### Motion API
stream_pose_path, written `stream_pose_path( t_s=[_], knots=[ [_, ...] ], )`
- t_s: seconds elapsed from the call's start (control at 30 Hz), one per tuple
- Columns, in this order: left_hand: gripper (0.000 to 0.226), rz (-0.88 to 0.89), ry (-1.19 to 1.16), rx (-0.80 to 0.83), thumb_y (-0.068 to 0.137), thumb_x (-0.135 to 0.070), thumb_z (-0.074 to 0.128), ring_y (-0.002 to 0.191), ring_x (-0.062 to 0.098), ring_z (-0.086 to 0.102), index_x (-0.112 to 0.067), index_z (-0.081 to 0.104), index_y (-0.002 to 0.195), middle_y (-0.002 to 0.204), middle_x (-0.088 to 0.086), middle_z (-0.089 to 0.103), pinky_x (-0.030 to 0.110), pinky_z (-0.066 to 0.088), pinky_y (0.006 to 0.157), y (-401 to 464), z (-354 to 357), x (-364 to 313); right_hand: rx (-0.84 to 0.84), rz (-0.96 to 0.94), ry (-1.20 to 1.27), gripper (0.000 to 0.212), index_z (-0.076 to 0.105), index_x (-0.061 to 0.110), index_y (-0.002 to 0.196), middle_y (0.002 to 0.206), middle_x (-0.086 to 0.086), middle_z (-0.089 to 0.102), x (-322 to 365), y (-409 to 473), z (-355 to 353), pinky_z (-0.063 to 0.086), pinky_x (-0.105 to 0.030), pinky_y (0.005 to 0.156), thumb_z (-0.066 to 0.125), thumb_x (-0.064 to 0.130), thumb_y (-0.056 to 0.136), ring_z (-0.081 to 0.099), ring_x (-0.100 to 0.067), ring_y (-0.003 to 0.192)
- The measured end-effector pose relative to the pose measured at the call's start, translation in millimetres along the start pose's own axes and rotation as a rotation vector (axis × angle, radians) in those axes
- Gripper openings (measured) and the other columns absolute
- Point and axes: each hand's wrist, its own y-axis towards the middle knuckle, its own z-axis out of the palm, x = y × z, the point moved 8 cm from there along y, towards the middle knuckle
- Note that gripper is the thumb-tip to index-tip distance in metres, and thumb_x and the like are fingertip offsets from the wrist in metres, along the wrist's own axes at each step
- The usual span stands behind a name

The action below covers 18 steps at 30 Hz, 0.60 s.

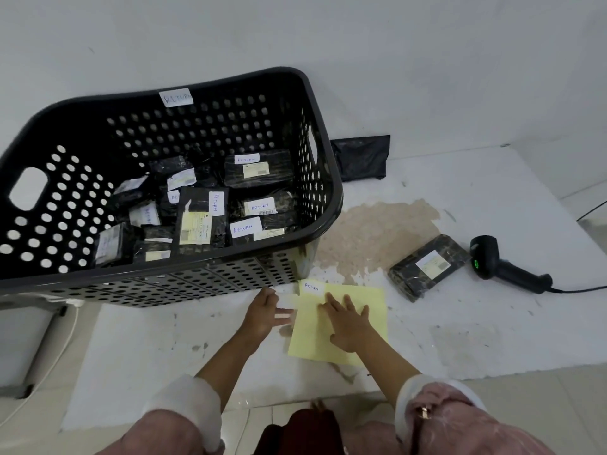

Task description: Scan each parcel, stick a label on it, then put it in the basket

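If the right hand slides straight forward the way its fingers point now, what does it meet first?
Most likely the white RETURN label at the top of the yellow sheet: the right hand lies flat, its fingers just short of it.
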Motion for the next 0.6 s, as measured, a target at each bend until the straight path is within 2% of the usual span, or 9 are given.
stream_pose_path(
  t_s=[0.07,0.17,0.23,0.27,0.33,0.4,0.43,0.5,0.6],
  knots=[
    [0.022,0.028,-0.057,-0.027,0.102,-0.008,0.029,0.08,0.023,0.067,-0.012,0.04,0.083,0.093,0.012,0.049,0.033,0.058,0.07,-5,-6,-3,-0.013,0.004,-0.008,0.074,0.007,0.024,0.154,0.161,0.006,-0.014,-2,2,-2,0.003,-0.067,0.113,0.047,0.008,0.093,-0.013,-0.032,0.148],
    [0.019,0.101,-0.194,-0.076,0.102,-0.008,0.032,0.073,0.024,0.071,-0.011,0.04,0.085,0.091,0.014,0.045,0.028,0.06,0.062,-10,-21,-11,-0.03,0.039,-0.013,0.069,0.012,0.022,0.153,0.162,0.003,-0.012,-7,4,-10,0.003,-0.066,0.113,0.046,0.012,0.094,-0.013,-0.032,0.148],
    [0.017,0.124,-0.232,-0.046,0.102,-0.008,0.034,0.073,0.025,0.073,-0.011,0.042,0.087,0.089,0.014,0.046,0.027,0.059,0.063,-14,-25,-17,-0.097,0.018,-0.038,0.058,0.024,0.016,0.15,0.162,-0.003,-0.006,-3,3,-25,0.007,-0.06,0.116,0.046,0.02,0.097,-0.008,-0.032,0.149],
    [0.017,0.121,-0.249,-0.035,0.101,-0.009,0.035,0.076,0.026,0.073,-0.011,0.043,0.087,0.09,0.016,0.05,0.028,0.059,0.063,-15,-25,-19,-0.183,-0.017,-0.012,0.051,0.032,0.013,0.146,0.162,-0.005,0.002,2,1,-37,0.011,-0.055,0.117,0.046,0.022,0.098,0.0,-0.031,0.149],
    [0.017,0.087,-0.305,-0.019,0.1,-0.009,0.034,0.081,0.031,0.073,-0.012,0.043,0.086,0.091,0.021,0.059,0.031,0.059,0.065,-19,-21,-21,-0.407,-0.117,0.256,0.037,0.05,0.01,0.133,0.151,-0.009,0.031,13,-8,-67,0.028,-0.036,0.113,0.048,0.019,0.097,0.031,-0.028,0.14],
    [0.019,0.059,-0.361,0.012,0.099,-0.006,0.031,0.082,0.034,0.072,-0.012,0.042,0.085,0.085,0.022,0.065,0.032,0.059,0.064,-23,-10,-24,-0.51,-0.177,0.704,0.02,0.06,0.01,0.114,0.123,-0.008,0.056,17,-24,-88,0.044,-0.023,0.094,0.05,0.014,0.097,0.056,-0.024,0.113],
    [0.019,0.059,-0.381,0.032,0.098,-0.006,0.03,0.082,0.035,0.072,-0.011,0.043,0.085,0.085,0.022,0.066,0.033,0.059,0.064,-25,-3,-26,-0.483,-0.197,0.928,0.015,0.062,0.01,0.106,0.112,-0.006,0.062,19,-29,-93,0.047,-0.023,0.086,0.05,0.013,0.098,0.061,-0.022,0.102],
    [0.018,0.065,-0.402,0.074,0.098,-0.005,0.03,0.083,0.034,0.072,-0.009,0.045,0.089,0.093,0.025,0.065,0.033,0.059,0.066,-29,12,-31,-0.371,-0.225,1.234,0.018,0.062,0.007,0.105,0.104,-0.008,0.065,24,-37,-95,0.055,-0.031,0.081,0.047,0.016,0.1,0.066,-0.022,0.092],
    [0.02,0.087,-0.398,0.13,0.098,-0.005,0.029,0.081,0.031,0.072,-0.008,0.046,0.088,0.098,0.024,0.063,0.03,0.058,0.066,-34,32,-40,-0.34,-0.276,1.376,0.019,0.066,0.006,0.105,0.096,-0.01,0.064,22,-49,-102,0.058,-0.029,0.074,0.049,0.013,0.099,0.064,-0.018,0.085]
  ],
)
